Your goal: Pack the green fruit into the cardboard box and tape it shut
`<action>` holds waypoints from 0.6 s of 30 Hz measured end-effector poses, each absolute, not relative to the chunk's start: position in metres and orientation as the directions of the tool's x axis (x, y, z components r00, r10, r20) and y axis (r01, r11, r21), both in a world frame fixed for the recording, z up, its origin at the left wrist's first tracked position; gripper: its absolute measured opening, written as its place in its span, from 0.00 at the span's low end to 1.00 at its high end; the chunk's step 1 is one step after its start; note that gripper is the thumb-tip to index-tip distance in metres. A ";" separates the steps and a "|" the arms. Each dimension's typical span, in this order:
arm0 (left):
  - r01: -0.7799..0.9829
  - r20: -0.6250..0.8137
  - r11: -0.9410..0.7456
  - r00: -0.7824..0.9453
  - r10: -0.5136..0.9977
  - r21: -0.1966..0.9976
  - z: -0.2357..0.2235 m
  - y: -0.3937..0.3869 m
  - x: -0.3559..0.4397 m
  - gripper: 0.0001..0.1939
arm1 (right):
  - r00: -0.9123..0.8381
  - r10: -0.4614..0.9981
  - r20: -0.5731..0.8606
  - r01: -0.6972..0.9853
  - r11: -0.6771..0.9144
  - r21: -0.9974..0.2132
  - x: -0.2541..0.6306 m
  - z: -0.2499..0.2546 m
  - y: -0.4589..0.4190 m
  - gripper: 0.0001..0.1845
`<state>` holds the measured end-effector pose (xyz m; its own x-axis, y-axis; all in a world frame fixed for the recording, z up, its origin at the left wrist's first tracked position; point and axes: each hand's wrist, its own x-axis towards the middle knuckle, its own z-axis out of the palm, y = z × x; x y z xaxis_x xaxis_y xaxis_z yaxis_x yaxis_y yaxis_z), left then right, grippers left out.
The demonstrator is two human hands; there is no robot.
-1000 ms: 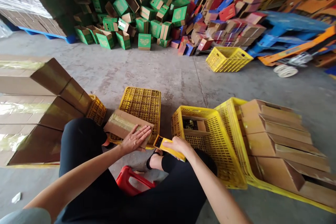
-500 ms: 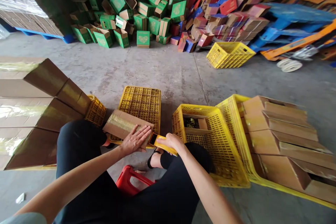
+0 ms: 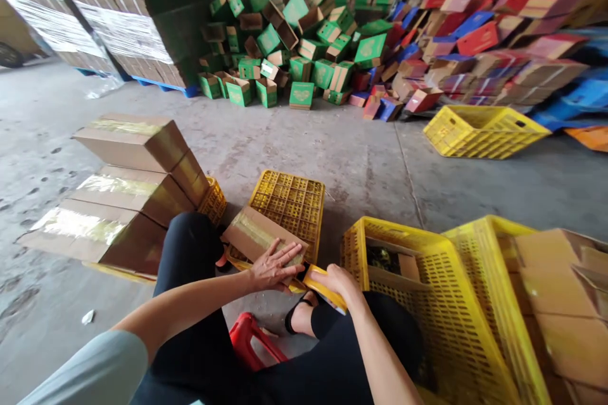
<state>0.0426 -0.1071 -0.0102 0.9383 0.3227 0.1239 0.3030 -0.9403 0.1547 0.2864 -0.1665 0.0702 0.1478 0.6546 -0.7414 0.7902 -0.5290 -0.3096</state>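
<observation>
A closed cardboard box point(image 3: 242, 237), with a strip of shiny tape along its top, lies on an upturned yellow crate point(image 3: 295, 197) before my knees. My left hand point(image 3: 275, 267) rests flat on the near right end of the box, fingers spread. In my right hand point(image 3: 339, 281) is a yellow tape dispenser point(image 3: 331, 296), gripped with the fingers around it. Its dark front end is against or very close to the box's right end, beside my left fingertips. The palm of my right hand and the dispenser's far side are hidden.
Taped cardboard boxes point(image 3: 147, 186) are stacked at my left. On the right stand a yellow crate point(image 3: 403, 231) with an open box point(image 3: 408, 267) inside, and another holding several cartons point(image 3: 555, 272). A red stool point(image 3: 247, 335) shows beneath me. Green cartons point(image 3: 301, 95) are heaped beyond.
The view has swung left, so everything appears shifted right and somewhat lower. My left hand stays flat on the box, and my right hand still holds the tape dispenser at its end.
</observation>
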 end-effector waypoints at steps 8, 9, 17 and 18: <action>0.689 0.202 -0.675 0.644 0.738 0.264 0.001 -0.060 0.004 0.40 | 0.087 0.668 -0.739 0.741 -0.539 -0.400 0.298 0.046 -0.177 0.31; 0.789 0.186 -0.529 0.495 0.849 0.313 0.006 -0.048 -0.007 0.40 | 0.078 0.664 -0.744 0.746 -0.534 -0.398 0.298 0.045 -0.178 0.31; 0.730 -0.392 0.162 0.155 0.907 0.664 0.027 0.011 -0.054 0.31 | 0.072 0.684 -0.726 0.761 -0.508 -0.403 0.295 0.058 -0.178 0.31; 0.704 -0.415 0.186 0.168 0.894 0.686 0.026 0.012 -0.055 0.30 | 0.082 0.703 -0.707 0.775 -0.491 -0.398 0.294 0.060 -0.179 0.30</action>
